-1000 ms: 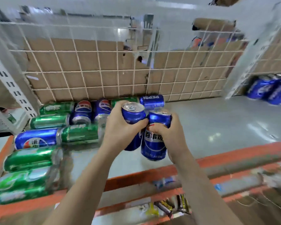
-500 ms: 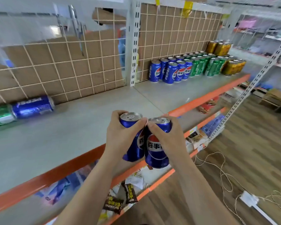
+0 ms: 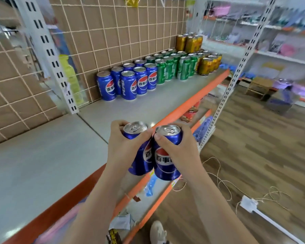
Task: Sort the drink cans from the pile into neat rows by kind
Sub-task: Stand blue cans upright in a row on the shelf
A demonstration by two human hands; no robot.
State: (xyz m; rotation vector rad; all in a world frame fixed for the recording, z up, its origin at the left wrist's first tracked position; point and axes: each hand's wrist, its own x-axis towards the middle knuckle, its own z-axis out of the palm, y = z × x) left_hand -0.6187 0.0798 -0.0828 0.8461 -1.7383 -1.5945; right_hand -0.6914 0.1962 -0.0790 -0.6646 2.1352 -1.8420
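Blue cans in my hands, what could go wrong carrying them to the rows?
The left hand and right hand each grip one can near its top, and the held cans touch, so one might slip. The standing blue cans are packed close; a nudge could topple them. A loose cord lies on the floor near your shoe.
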